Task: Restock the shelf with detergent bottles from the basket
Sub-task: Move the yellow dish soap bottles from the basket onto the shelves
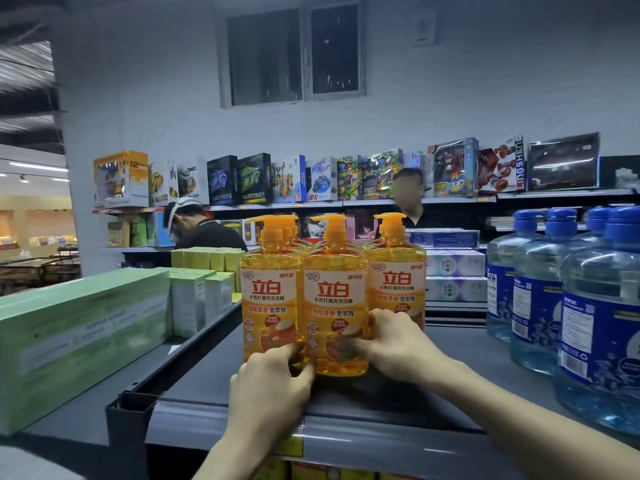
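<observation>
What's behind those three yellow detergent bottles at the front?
More orange pump tops peek out behind the front bottles, so further bottles stand there. Their bodies are covered; count unclear.

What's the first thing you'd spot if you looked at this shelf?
Bright orange-yellow plastic detergent bottles with pump tops stand mid-shelf, facing the camera. The left hand and right hand grip the middle bottle near its base. Big clear blue water jugs crowd the right side, pale green cardboard boxes the left.

I see a plain pale wall [485, 81] behind the aisle, with a dark two-pane window [294, 53] set high in it. A wall shelf [450, 199] runs below the window. At far left, strip lights [38, 165] illuminate a brighter adjoining area.
</observation>
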The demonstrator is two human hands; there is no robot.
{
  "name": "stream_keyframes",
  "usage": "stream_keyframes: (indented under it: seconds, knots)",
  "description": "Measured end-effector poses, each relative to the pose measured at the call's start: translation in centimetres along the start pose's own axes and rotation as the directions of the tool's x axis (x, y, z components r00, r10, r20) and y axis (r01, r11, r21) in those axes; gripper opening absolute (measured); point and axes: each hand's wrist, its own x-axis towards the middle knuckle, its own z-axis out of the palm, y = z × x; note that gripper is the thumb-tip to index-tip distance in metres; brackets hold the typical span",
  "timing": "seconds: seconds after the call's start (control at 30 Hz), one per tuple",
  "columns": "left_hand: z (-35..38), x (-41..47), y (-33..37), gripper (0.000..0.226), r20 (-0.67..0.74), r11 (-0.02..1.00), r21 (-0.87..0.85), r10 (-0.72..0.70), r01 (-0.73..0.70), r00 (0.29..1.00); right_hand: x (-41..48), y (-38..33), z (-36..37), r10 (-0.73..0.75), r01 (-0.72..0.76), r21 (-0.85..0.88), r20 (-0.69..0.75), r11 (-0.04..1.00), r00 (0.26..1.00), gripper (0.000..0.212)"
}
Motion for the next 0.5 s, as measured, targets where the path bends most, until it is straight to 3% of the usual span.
stream_keyframes:
  seconds: [0.5]
  knots:
    - [-0.2, 0.2, 0.5, 0.032, 0.068, 0.994, 0.091, -0.061, 0.054, 0.996, 1.0, 1.3, 0.1, 0.078, -0.078, 0.044, -0.002, 0.996, 0.997, 0.043]
